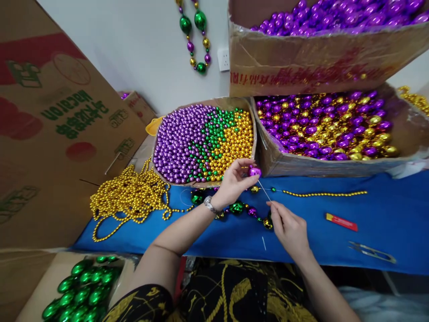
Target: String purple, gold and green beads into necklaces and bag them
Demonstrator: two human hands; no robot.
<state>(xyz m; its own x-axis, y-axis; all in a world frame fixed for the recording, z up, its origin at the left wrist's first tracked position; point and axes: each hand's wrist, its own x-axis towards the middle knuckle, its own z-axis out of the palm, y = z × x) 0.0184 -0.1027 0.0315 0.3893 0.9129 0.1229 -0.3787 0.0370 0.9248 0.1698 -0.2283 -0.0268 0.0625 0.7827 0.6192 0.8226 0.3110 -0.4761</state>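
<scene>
Both hands work just above the blue worktop point(385, 210), close to its far edge. Left hand point(233, 181), with a watch point(209, 205) on the wrist, pinches a large purple bead point(254, 171) between thumb and fingertips, holding it in front of the corner where two cardboard boxes meet. Right hand point(290, 228) is closed on the lower end of a thin needle point(264, 190), gripped between thumb and forefinger; the needle slants up and to the left, its tip reaching the purple bead.

Under the hands, a partly strung necklace point(241, 208) of big green, purple and gold beads lies on the worktop. A thin gold bead strand point(321, 193) runs right from it, flat on the blue surface. Left of the hands, a heap of gold bead strands point(130, 194) spills over the worktop's edge.

Behind sits a box of small beads point(201, 138), sorted into purple, green and gold patches. Beside it, a box of larger purple and gold beads point(325, 127) stands under another box of purple beads point(328, 18). A red lighter point(341, 222) and small snips point(372, 252) lie to the right. A box of green beads point(82, 290) sits at lower left.
</scene>
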